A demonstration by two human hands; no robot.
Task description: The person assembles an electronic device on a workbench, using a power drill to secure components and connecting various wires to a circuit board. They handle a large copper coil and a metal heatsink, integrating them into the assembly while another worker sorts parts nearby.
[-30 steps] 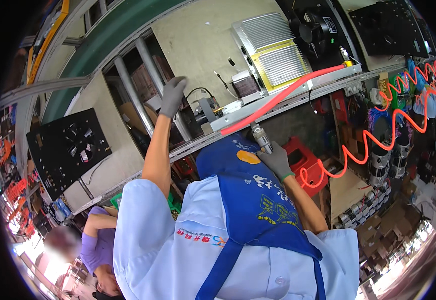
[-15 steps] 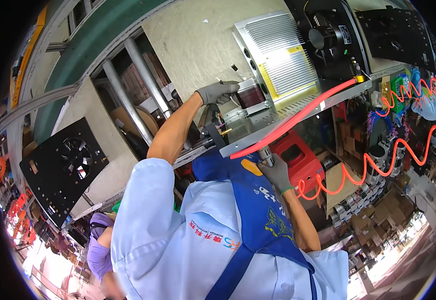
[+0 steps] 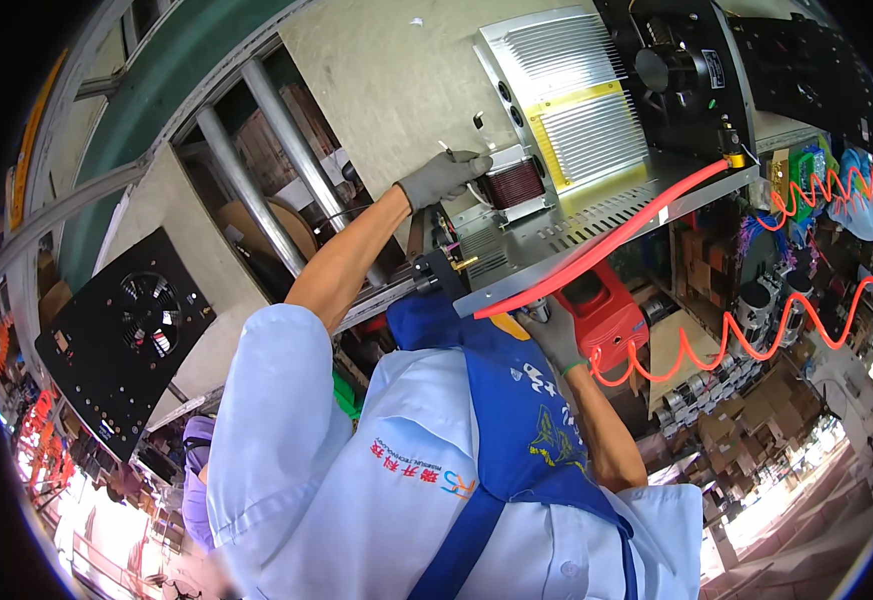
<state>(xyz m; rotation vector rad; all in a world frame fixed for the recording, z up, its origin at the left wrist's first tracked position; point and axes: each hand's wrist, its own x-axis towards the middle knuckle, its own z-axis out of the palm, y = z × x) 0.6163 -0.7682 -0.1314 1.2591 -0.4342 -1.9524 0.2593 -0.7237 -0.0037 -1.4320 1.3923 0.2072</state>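
Workshop interior, crowded with shelving, cartons and hanging coiled hoses, seen looking down over a person in a pale blue shirt and blue apron. A grey metal chassis point(image 3: 596, 215) with ventilation slots occupies the 12 to 1 o'clock region; a finned silver panel with yellow stripes point(image 3: 556, 100) stands on it. The left hand point(image 3: 443, 178), in a grey glove, lies at 12 o'clock with fingers curled against a dark red wound coil point(image 3: 514, 184) mounted on the chassis. The right hand point(image 3: 554, 335), also gloved, sits under the chassis edge near centre, closed on a small metallic tool point(image 3: 536, 313) whose tip is hidden. A red air hose point(image 3: 606, 245) runs along the chassis edge toward 2 o'clock. A black fan panel point(image 3: 121, 335) lies at 9 o'clock.
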